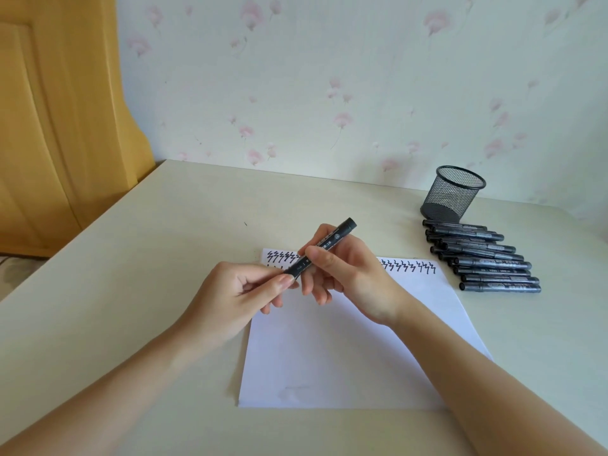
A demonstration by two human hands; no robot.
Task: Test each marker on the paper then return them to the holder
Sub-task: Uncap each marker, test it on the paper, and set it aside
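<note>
A black marker (320, 250) is held above the top part of a white sheet of paper (345, 350), tilted so that its far end points up and to the right. The right hand (355, 278) is wrapped around the middle of the barrel, the thumb pressed on the near side and the fingers curled behind it. The lower end of the marker is pinched between the thumb and fingertips of the left hand (237, 291), the other fingers being folded into the palm. Whether the cap is on or partly off cannot be told, since the lower end is covered by the fingers.

The paper is laid flat on a pale table (131, 258), and a row of black zigzag strokes (408, 266) is seen along its top edge, partly hidden behind the hands. To the right of the paper a batch of dark markers (483, 258) is laid side by side on the table, stepped towards the near right. Just behind them, near the flowered wall (329, 77), a black mesh holder (452, 194) is stood upright; no marker is seen sticking out of it
</note>
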